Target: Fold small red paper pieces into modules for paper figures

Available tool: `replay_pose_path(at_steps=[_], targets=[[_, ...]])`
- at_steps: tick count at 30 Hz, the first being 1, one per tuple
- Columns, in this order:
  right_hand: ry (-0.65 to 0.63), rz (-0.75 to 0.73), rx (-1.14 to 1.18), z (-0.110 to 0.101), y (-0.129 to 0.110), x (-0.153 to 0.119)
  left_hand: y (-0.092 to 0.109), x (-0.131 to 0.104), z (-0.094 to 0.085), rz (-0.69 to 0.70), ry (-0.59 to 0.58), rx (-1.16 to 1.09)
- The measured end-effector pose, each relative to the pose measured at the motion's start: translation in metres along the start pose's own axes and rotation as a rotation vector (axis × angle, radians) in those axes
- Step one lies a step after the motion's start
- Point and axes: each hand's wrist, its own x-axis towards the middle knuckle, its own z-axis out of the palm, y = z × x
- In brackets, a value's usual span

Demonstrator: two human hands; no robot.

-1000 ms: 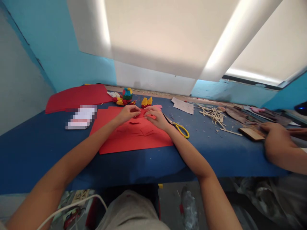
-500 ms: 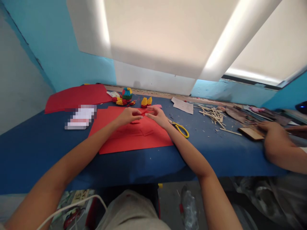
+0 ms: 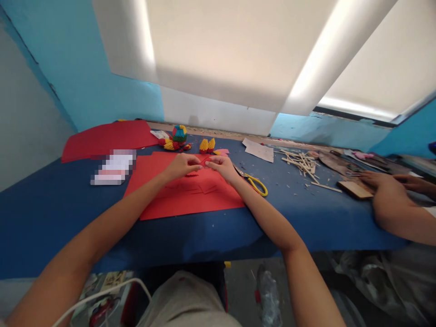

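Between my fingertips is a small piece of red paper (image 3: 205,161), pinched from both sides. My left hand (image 3: 184,165) grips its left end, and my right hand (image 3: 220,167) holds its right end. Its exact fold is hard to make out against the red behind it. Below both hands lies a large red paper sheet (image 3: 160,206) with smaller red pieces (image 3: 207,185) on top. Scissors with yellow handles (image 3: 257,185) rest just right of my right wrist. Beyond my hands stand yellow folded-paper pieces (image 3: 207,146) and a multicoloured folded-paper figure (image 3: 179,135).
More red sheets (image 3: 105,138) lie at the back left, near a blurred white item (image 3: 115,168). Thin wooden sticks (image 3: 301,164) and a grey paper scrap (image 3: 258,150) are to the right. A co-worker's arm (image 3: 391,200) reaches in beside a wooden block (image 3: 355,189).
My right fingers have drawn lower and closer around the red paper piece, while my left hand stays nearly still. At the right, the co-worker's other hand shows more.
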Motion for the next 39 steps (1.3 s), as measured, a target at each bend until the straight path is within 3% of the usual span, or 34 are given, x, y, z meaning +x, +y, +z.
replay_pose_path(at_steps=[8,15,21,27,31,34,39], targets=[[0.084,0.065,0.078,0.0,-0.003,0.0,0.007,-0.002,0.0,-0.082,-0.034,-0.068],[-0.082,0.079,0.104,-0.01,-0.014,-0.005,0.021,-0.005,-0.003,-0.119,-0.03,-0.081],[0.032,-0.149,-0.025,0.006,-0.014,-0.008,0.021,-0.004,0.002,-0.106,0.036,-0.045],[0.176,-0.155,-0.075,0.012,-0.01,-0.004,0.016,0.002,0.01,0.04,0.07,0.029],[0.207,-0.22,-0.138,0.012,-0.011,-0.003,0.016,0.004,0.013,0.06,0.093,0.053],[0.227,-0.333,-0.255,0.012,-0.015,-0.008,0.019,0.0,0.016,0.027,0.124,-0.069],[0.274,-0.677,-0.653,0.004,-0.021,-0.018,0.022,-0.004,0.018,-0.141,0.188,-0.513]])
